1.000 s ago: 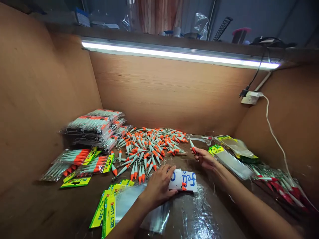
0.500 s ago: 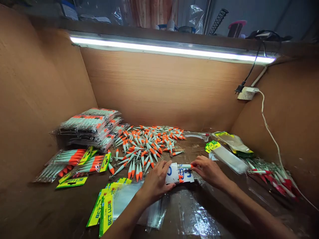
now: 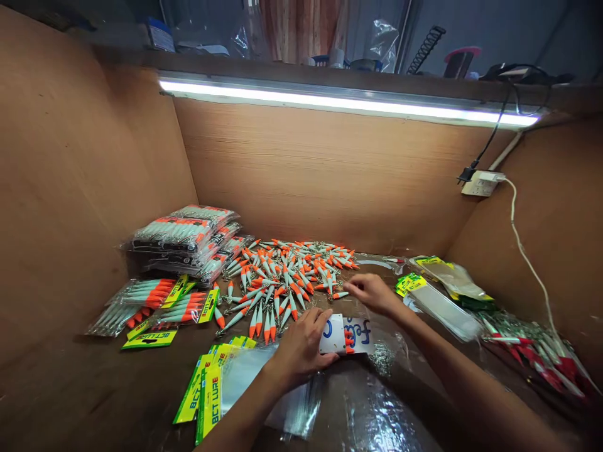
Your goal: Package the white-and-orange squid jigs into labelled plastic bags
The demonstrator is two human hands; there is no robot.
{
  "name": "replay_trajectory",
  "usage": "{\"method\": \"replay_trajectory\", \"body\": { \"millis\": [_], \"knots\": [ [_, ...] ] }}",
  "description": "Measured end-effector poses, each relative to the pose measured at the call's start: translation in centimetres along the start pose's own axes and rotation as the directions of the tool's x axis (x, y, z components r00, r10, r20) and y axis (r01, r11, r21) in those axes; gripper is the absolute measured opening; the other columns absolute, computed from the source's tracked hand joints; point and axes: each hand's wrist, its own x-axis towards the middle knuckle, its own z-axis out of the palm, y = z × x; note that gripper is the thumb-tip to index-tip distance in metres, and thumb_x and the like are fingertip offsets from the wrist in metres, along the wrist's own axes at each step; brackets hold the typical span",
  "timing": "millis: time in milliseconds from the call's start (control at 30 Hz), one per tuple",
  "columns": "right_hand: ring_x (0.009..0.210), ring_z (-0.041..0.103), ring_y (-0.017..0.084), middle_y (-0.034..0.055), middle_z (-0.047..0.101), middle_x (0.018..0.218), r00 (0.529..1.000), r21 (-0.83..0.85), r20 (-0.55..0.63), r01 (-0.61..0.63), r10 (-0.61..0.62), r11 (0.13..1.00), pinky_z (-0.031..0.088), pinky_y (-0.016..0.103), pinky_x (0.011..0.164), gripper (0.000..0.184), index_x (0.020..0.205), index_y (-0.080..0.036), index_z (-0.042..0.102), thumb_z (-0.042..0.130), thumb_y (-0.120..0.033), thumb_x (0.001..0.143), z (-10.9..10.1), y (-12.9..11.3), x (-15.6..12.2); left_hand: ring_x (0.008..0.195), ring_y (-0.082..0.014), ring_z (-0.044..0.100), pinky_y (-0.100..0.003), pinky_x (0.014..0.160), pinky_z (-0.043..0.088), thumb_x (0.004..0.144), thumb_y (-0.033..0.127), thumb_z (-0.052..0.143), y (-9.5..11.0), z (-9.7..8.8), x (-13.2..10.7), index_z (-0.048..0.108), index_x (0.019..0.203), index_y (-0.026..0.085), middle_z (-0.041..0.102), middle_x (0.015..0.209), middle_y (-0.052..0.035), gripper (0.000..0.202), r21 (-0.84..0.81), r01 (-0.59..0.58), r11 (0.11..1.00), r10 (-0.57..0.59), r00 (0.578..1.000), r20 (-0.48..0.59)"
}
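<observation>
My left hand (image 3: 306, 340) holds down a white card holder (image 3: 332, 335) with blue handwriting, its thumb along the near edge and fingers over the left end. Orange tips of fishing lures (image 3: 349, 343) show in the holder's slot; their bodies are hidden. At the right edge of the loose pile, my right hand (image 3: 373, 292) has thumb and forefinger pinched at the end of a pale lure with an orange tip (image 3: 338, 295). The fingers cover that lure's right end. Behind the holder lies the pile of similar lures (image 3: 287, 276).
Clear plastic sleeves with yellow BCT LURE headers (image 3: 207, 395) lie front left. Filled lure packs (image 3: 179, 235) are stacked back left. More sleeves (image 3: 433, 304) and red-and-white lures (image 3: 541, 358) lie right. A small heap of metal pieces (image 3: 381, 359) sits beside the holder.
My right hand has left the holder, where it was at a lure, and moved up and back to the pile's edge. My left hand stays on the holder. The view has shifted slightly.
</observation>
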Motion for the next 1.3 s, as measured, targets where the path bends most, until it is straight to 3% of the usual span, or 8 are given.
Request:
{"method": "replay_trajectory", "body": {
  "millis": [200, 367, 567, 700, 800, 1000, 1167, 1300],
  "knots": [
    [0.092, 0.069, 0.027, 0.0145, 0.076, 0.092, 0.971, -0.049, -0.036, -0.238, 0.237, 0.970, 0.043, 0.029, 0.072, 0.037, 0.087, -0.018, 0.076, 0.063, -0.053, 0.087, 2.4, -2.1, 8.0, 0.118, -0.0313, 0.055, -0.046, 0.100, 0.050, 0.072, 0.040, 0.079, 0.5, 0.4, -0.2, 0.039, 0.145, 0.026, 0.054, 0.132, -0.0105, 0.084, -0.008, -0.020, 1.000, 0.020, 1.000, 0.021],
    [0.080, 0.068, 0.021, 0.0087, 0.076, 0.079, 0.973, 0.087, 0.013, -0.233, 0.232, 0.969, 0.042, 0.023, 0.065, 0.022, 0.073, -0.017, 0.074, 0.073, -0.038, 0.077, 2.6, -1.6, 8.9, 0.117, -0.0313, 0.056, -0.047, 0.100, 0.050, 0.073, 0.042, 0.078, 0.8, 0.4, -0.4, 0.040, 0.146, 0.025, 0.055, 0.130, -0.0106, 0.084, 0.001, -0.015, 1.000, 0.014, 0.999, 0.036],
    [0.051, 0.054, 0.010, 0.0055, 0.073, 0.073, 0.981, 0.379, 0.036, -0.189, 0.190, 0.906, 0.036, 0.020, 0.047, 0.035, 0.090, -0.014, 0.072, 0.056, -0.045, 0.088, -0.8, 4.1, 4.7, 0.120, -0.0324, 0.054, -0.047, 0.101, 0.049, 0.074, 0.042, 0.077, 0.9, 0.5, -0.3, 0.040, 0.146, 0.026, 0.054, 0.133, -0.0107, 0.083, -0.032, -0.019, 0.999, 0.020, 1.000, 0.012],
    [0.045, 0.044, 0.009, 0.0016, 0.066, 0.059, 0.975, 0.460, 0.036, -0.213, 0.221, 0.862, 0.030, 0.021, 0.044, 0.037, 0.076, -0.014, 0.071, 0.067, -0.050, 0.076, -1.3, 8.2, 0.9, 0.118, -0.0314, 0.055, -0.045, 0.099, 0.049, 0.076, 0.045, 0.075, 1.1, 0.4, -0.2, 0.037, 0.149, 0.029, 0.055, 0.131, -0.0095, 0.083, -0.060, -0.034, 0.998, 0.037, 0.998, 0.046],
    [0.051, 0.048, 0.012, -0.0001, 0.063, 0.058, 0.971, 0.493, -0.009, -0.202, 0.238, 0.846, 0.034, 0.022, 0.049, 0.036, 0.070, -0.014, 0.070, 0.070, -0.051, 0.070, -0.6, 9.8, -1.3, 0.117, -0.0310, 0.056, -0.045, 0.099, 0.049, 0.072, 0.042, 0.079, 1.1, 0.6, -0.1, 0.033, 0.152, 0.031, 0.055, 0.131, -0.0086, 0.093, -0.061, -0.043, 0.997, 0.047, 0.996, 0.074],
    [0.062, 0.057, 0.015, 0.0016, 0.067, 0.071, 0.965, 0.580, -0.078, -0.160, 0.249, 0.799, 0.042, 0.025, 0.057, 0.030, 0.083, -0.016, 0.068, 0.065, -0.046, 0.077, -0.1, 9.0, -5.4, 0.116, -0.0312, 0.057, -0.046, 0.100, 0.048, 0.074, 0.046, 0.078, 1.0, 1.1, -0.1, 0.037, 0.150, 0.031, 0.055, 0.133, -0.0099, 0.088, -0.074, -0.057, 0.996, 0.066, 0.989, 0.130],
    [0.067, 0.062, 0.017, 0.0034, 0.069, 0.078, 0.981, 0.682, 0.030, -0.162, 0.194, 0.713, 0.046, 0.025, 0.058, 0.029, 0.092, -0.018, 0.068, 0.068, -0.045, 0.083, -0.3, 8.1, -10.2, 0.120, -0.0280, 0.055, -0.043, 0.103, 0.047, 0.077, 0.041, 0.077, 1.3, 0.8, 0.1, 0.031, 0.153, 0.032, 0.054, 0.135, -0.0083, 0.090, -0.157, -0.071, 0.985, 0.082, 0.995, 0.061],
    [0.081, 0.067, 0.021, 0.0059, 0.073, 0.092, 0.993, 0.590, 0.017, -0.107, 0.121, 0.800, 0.051, 0.030, 0.070, 0.025, 0.099, -0.021, 0.072, 0.066, -0.044, 0.089, 0.9, 6.6, -12.9, 0.118, -0.0267, 0.057, -0.040, 0.102, 0.048, 0.076, 0.042, 0.078, 1.8, 0.9, 0.4, 0.033, 0.153, 0.030, 0.057, 0.132, -0.0083, 0.089, -0.215, -0.083, 0.973, 0.097, 0.994, 0.056]
  ]
}}
